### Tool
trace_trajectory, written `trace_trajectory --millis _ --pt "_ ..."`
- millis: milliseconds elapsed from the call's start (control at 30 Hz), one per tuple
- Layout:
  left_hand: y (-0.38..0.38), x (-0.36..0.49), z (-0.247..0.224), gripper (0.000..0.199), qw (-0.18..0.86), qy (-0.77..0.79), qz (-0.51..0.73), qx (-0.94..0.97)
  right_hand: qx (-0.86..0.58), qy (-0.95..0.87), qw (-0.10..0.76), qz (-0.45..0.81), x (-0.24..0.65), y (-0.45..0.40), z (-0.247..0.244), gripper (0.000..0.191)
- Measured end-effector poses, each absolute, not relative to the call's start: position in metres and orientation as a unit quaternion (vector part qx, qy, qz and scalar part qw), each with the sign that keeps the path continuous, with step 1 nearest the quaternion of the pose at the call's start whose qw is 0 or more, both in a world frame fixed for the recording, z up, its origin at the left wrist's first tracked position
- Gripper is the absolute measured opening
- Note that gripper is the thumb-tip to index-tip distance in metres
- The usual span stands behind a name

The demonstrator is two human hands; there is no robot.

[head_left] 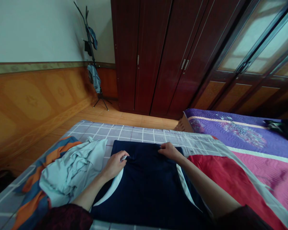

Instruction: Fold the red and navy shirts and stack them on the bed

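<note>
A navy garment (146,188) is spread flat on the bed (134,135), its far edge pinched by the left hand (115,165); the right hand (169,151) lies on that edge, any pinch unclear. A crumpled pale garment (67,169) lies unfolded alongside; a wardrobe (158,57) stands beyond.

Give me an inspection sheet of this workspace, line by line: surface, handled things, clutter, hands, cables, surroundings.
surface: bed under a checked sheet and a quilt
handled things: navy garment with white trim, laid flat on the checked sheet
clutter: crumpled pale blue garment beside the left hand; dark cloth at the quilt's far right
hands: left hand pinches the navy garment's far edge; right hand lies on that edge, grip unclear
cables: nothing seen
surroundings: wardrobe, coat rack with hanging clothes, panelled wall, tiled floor
</note>
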State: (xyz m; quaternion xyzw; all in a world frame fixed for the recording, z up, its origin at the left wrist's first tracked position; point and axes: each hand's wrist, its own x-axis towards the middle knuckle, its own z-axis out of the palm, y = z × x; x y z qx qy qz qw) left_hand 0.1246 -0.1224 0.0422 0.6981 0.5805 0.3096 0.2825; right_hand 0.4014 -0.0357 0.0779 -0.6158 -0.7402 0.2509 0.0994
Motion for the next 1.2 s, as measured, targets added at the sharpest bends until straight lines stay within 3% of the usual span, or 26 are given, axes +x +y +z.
trace_trajectory --millis 200,400,533,633,1033,1200 --pt "-0.121 0.122 0.039 0.033 0.217 0.605 0.301 0.704 -0.603 -0.756 0.154 0.202 0.403 -0.038 0.066 0.021" --pt "-0.133 0.138 0.044 0.044 0.044 0.513 0.295 0.805 -0.576 -0.788 0.203 0.080 0.407 -0.074 0.059 0.046" --pt "-0.139 0.148 0.032 0.054 0.041 0.447 0.172 0.877 -0.502 -0.851 0.154 -0.013 0.412 -0.104 0.037 0.055" --pt "-0.139 0.148 0.019 0.063 0.054 0.463 0.108 0.878 -0.525 -0.846 0.094 -0.019 0.418 -0.113 0.018 0.069" --pt "-0.127 0.121 0.020 0.061 0.077 0.462 0.081 0.880 -0.525 -0.847 0.070 -0.033 0.431 -0.126 0.016 0.074" --pt "-0.132 0.129 0.029 0.059 0.037 0.443 0.116 0.888 -0.517 -0.852 0.078 -0.029 0.420 -0.146 0.029 0.073"
